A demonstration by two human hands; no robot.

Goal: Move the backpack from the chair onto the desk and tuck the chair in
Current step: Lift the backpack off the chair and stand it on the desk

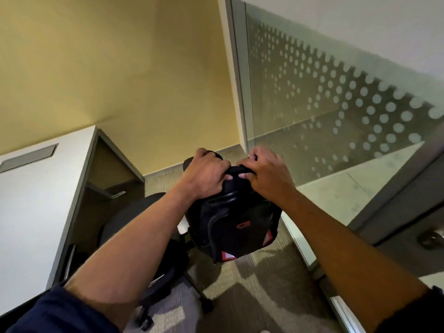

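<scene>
A black backpack (234,224) with red and white patches hangs in mid-air at the centre of the view, above the floor. My left hand (206,175) and my right hand (269,174) both grip its top, fingers closed on the fabric and handle. The dark office chair (134,215) stands below and left of the bag, its seat partly hidden by my left forearm and its wheeled base near the bottom of the view. The white desk (36,200) lies at the left, its top slightly lower than my hands.
A grey cable hatch (28,157) is set in the desk top. A shelf recess sits under the desk beside the chair. A frosted glass partition (324,121) with a dot pattern runs along the right, with a door handle (431,239) at the right edge. The back wall is yellow.
</scene>
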